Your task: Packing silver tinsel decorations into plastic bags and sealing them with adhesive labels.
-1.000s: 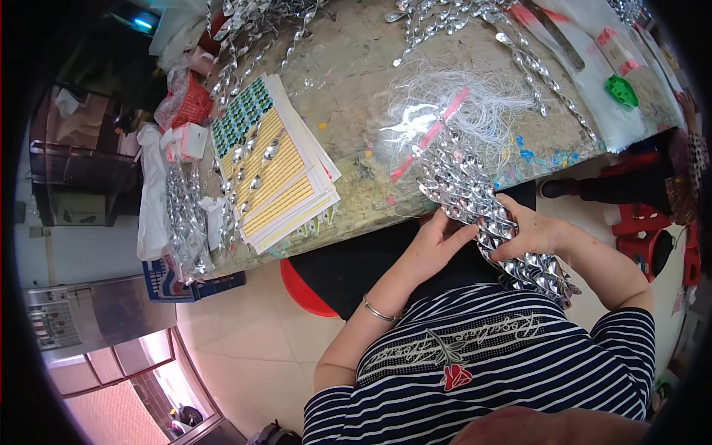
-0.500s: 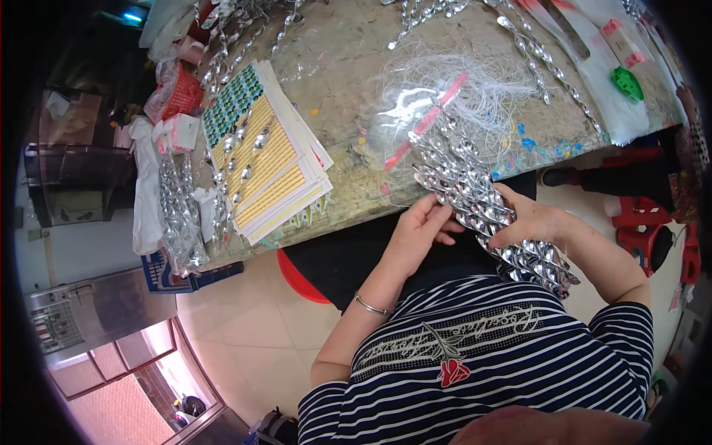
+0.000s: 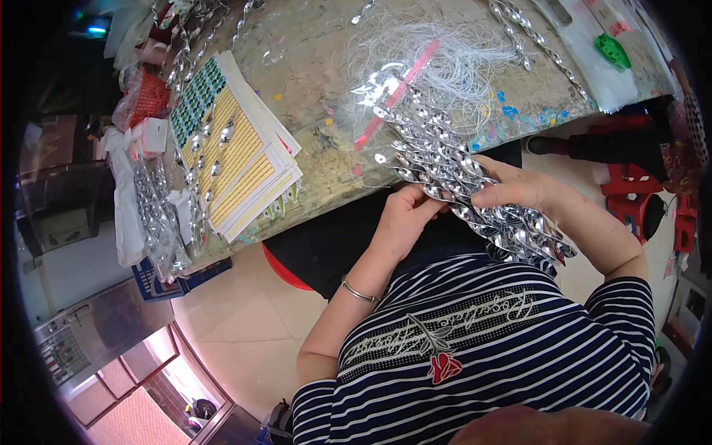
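Note:
A thick bundle of shiny silver twisted strips [image 3: 475,178] slants from the table's front edge down to my lap. My right hand [image 3: 519,187] is wrapped round its right side, thumb lying across the top. At the bundle's left edge, my left hand [image 3: 406,216] has its thumb and fingers closed on an outer strip; the fingertips are partly hidden under the strips. Small round tabs show at the strips' upper ends. Just beyond them, a pink strip [image 3: 398,95] lies over a tangle of clear thread [image 3: 452,52] on the table.
Sheets of green and yellow stickers [image 3: 222,141] lie on the worn table [image 3: 315,96] to the left, with loose silver twists on them. Bagged silver twists [image 3: 157,215] hang over the left edge near a red basket [image 3: 148,100]. A green plastic piece [image 3: 612,52] lies far right.
My left hand's fingers have closed on the bundle's left edge, where they were looser before. My right hand keeps its hold. The whole view has shifted slightly.

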Motion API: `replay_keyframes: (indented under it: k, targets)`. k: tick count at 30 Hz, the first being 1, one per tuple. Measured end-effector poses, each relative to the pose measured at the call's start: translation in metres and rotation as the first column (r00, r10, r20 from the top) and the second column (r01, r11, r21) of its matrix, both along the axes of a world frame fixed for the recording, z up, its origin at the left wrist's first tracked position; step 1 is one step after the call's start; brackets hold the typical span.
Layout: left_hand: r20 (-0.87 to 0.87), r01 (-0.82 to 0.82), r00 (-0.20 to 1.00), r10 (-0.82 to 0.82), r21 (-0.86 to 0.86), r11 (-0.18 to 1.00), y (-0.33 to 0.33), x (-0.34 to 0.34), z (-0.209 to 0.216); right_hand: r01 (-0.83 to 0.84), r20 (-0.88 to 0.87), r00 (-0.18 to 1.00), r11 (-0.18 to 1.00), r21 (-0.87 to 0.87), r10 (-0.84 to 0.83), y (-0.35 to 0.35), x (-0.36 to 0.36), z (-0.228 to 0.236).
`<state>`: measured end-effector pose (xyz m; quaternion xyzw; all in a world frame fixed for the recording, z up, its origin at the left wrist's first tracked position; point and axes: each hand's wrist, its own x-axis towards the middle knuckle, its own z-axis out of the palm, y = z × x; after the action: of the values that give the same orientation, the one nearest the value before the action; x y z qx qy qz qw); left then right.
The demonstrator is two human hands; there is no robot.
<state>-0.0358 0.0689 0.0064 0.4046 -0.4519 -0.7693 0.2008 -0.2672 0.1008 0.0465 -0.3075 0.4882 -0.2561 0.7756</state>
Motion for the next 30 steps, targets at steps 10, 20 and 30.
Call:
replay_keyframes:
  k: [10,20,30]
  targets:
    - [0.149,0.136,0.980,-0.130,-0.034,0.990,-0.003,0.001,0.013,-0.161,-0.118,0.980,0.987,0.028,0.163,-0.007,0.008,0.009]
    - [-0.015,0.318,0.948,-0.318,0.086,0.944,-0.007,0.016,0.018,-0.109,-0.082,0.990,0.993,0.035,0.112,-0.009,0.008,0.012]
    - [0.294,0.403,0.897,-0.330,-0.237,0.884,-0.018,0.000,0.030,-0.209,-0.169,0.966,0.977,-0.052,0.197,0.000,0.008,0.024]
